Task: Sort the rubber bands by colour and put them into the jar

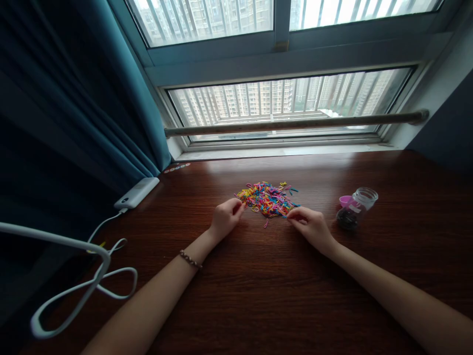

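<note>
Between the two hands, just beyond their fingertips, lies the pile of bands (268, 198) on the table (258, 296), its long axis running left to right. The left hand (225, 219) is curled, fingertips pinched at the pile's left edge. The right hand (309, 226) pinches a band at the right edge. Picking single bands off the fringe should keep the heap untangled. A jar (356, 208) lies tilted right of the right hand.

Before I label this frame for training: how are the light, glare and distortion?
Head view: daylight from the barred window backlights the scene; a pale glare strip lies on the dark wooden table near the sill; the teal curtain falls into deep shadow; wide-angle bending bows the window frame; the pile of small colourful rubber bands stays fairly sharp.
</note>
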### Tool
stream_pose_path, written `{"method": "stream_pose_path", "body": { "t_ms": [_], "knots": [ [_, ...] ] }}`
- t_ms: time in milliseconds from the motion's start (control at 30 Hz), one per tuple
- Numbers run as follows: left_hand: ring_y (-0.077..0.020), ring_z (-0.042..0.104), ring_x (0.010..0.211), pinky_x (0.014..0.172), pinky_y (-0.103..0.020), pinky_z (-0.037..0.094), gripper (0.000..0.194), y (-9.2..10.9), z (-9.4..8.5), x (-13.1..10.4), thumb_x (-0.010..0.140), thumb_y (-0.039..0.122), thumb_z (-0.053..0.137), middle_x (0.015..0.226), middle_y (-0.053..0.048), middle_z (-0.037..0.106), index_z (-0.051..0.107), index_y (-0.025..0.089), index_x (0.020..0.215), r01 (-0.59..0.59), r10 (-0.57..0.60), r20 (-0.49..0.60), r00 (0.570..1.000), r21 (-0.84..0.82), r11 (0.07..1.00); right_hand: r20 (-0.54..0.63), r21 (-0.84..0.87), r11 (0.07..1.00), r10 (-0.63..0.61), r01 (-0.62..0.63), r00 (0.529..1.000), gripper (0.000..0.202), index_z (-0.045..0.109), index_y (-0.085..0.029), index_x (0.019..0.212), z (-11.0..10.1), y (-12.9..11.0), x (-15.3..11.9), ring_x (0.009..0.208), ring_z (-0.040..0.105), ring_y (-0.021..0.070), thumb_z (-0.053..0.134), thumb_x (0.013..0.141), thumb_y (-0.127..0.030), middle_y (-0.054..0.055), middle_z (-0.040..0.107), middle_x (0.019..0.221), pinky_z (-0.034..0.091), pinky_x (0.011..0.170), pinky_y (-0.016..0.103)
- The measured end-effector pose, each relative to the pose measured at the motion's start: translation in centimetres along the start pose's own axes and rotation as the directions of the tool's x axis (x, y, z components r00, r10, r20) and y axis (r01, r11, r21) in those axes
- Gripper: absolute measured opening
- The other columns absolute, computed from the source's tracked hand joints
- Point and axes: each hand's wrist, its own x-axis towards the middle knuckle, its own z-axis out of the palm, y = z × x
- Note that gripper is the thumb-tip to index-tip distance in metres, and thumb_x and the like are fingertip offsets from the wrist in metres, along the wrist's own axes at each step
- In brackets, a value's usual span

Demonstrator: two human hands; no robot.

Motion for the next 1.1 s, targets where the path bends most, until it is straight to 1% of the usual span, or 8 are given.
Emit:
{"method": "stream_pose_path", "body": {
  "t_ms": [100, 167, 300, 367, 433, 633, 767, 1100],
  "knots": [
    [-0.011, 0.049, 0.06, 0.059, -0.022, 0.039, 0.016, -1.6, 0.2, 0.7, 0.079, 0.028, 0.05, 0.07, -0.002, 0.056, 0.059, 0.015, 0.078, 0.133, -0.133, -0.06, 0.989, -0.008, 0.991, 0.091, 0.17, 0.981, 0.083, -0.097, 0.992, 0.014, 0.063, -0.016, 0.083, 0.2, -0.8, -0.2, 0.071, 0.06, 0.0167, 0.058, 0.075, -0.027, 0.006, 0.065, 0.078, 0.05, 0.068, 0.03],
    [-0.0114, 0.05, 0.062, 0.06, -0.022, 0.04, 0.015, -2.5, 0.5, 0.9, 0.076, 0.027, 0.053, 0.073, -0.002, 0.057, 0.06, 0.014, 0.081, 0.184, -0.185, -0.045, 0.982, -0.022, 0.983, 0.239, 0.23, 0.966, 0.062, -0.118, 0.969, 0.016, 0.065, -0.015, 0.083, 0.3, -1.6, -0.4, 0.071, 0.06, 0.0155, 0.059, 0.076, -0.028, 0.006, 0.066, 0.078, 0.05, 0.067, 0.028],
    [-0.0112, 0.05, 0.061, 0.058, -0.022, 0.039, 0.018, -3.7, 1.0, 1.0, 0.074, 0.029, 0.056, 0.073, -0.002, 0.057, 0.063, 0.015, 0.082, 0.218, -0.218, -0.003, 0.976, -0.014, 0.976, 0.57, 0.245, 0.969, -0.157, 0.015, 0.806, 0.017, 0.069, -0.015, 0.08, 0.5, -3.3, -0.9, 0.069, 0.059, 0.0134, 0.06, 0.075, -0.029, 0.005, 0.067, 0.075, 0.047, 0.064, 0.025],
    [-0.011, 0.049, 0.06, 0.057, -0.022, 0.038, 0.018, -4.0, 1.1, 1.0, 0.074, 0.029, 0.055, 0.072, -0.002, 0.057, 0.064, 0.016, 0.081, 0.21, -0.21, 0.008, 0.978, -0.003, 0.978, 0.61, 0.272, 0.959, -0.237, 0.08, 0.756, 0.018, 0.069, -0.016, 0.083, 0.5, -3.8, -1.0, 0.072, 0.06, 0.014, 0.061, 0.075, -0.03, 0.005, 0.067, 0.078, 0.047, 0.067, 0.025],
    [-0.0109, 0.049, 0.06, 0.057, -0.022, 0.038, 0.017, -4.1, 1.2, 1.0, 0.074, 0.029, 0.054, 0.071, -0.002, 0.057, 0.065, 0.016, 0.079, 0.208, -0.208, 0.009, 0.978, 0.0, 0.978, 0.555, 0.282, 0.957, -0.219, 0.066, 0.802, 0.02, 0.069, -0.016, 0.086, 0.3, -3.7, -0.8, 0.076, 0.06, 0.015, 0.058, 0.077, -0.031, 0.007, 0.068, 0.084, 0.047, 0.069, 0.026],
    [-0.0117, 0.054, 0.061, 0.06, -0.022, 0.042, 0.016, -3.9, 1.2, 1.1, 0.073, 0.029, 0.055, 0.071, -0.002, 0.061, 0.064, 0.016, 0.075, 0.268, -0.27, -0.007, 0.963, -0.098, 0.958, 0.22, 0.225, 0.969, 0.048, -0.099, 0.974, 0.023, 0.069, -0.016, 0.078, -0.3, -1.4, 0.3, 0.071, 0.061, 0.0169, 0.058, 0.076, -0.037, 0.006, 0.068, 0.077, 0.047, 0.066, 0.026],
    [-0.0128, 0.056, 0.061, 0.061, -0.023, 0.043, 0.016, -3.6, 1.0, 1.1, 0.074, 0.03, 0.055, 0.07, -0.002, 0.063, 0.063, 0.016, 0.075, 0.304, -0.311, -0.019, 0.95, -0.154, 0.94, 0.047, 0.186, 0.968, 0.162, -0.168, 0.986, 0.024, 0.067, -0.016, 0.075, -0.5, -0.3, 0.6, 0.064, 0.06, 0.016, 0.058, 0.075, -0.038, 0.005, 0.067, 0.071, 0.047, 0.06, 0.026],
    [-0.0128, 0.058, 0.059, 0.058, -0.024, 0.046, 0.017, -3.5, 1.2, 1.0, 0.077, 0.031, 0.051, 0.072, -0.002, 0.063, 0.055, 0.015, 0.077, 0.297, -0.312, 0.02, 0.95, -0.372, 0.88, 0.036, 0.159, 0.971, 0.177, -0.18, 0.984, 0.023, 0.066, -0.016, 0.073, -0.3, 0.0, 0.6, 0.061, 0.059, 0.0152, 0.057, 0.076, -0.036, 0.004, 0.066, 0.068, 0.046, 0.059, 0.025]
  ]
}}
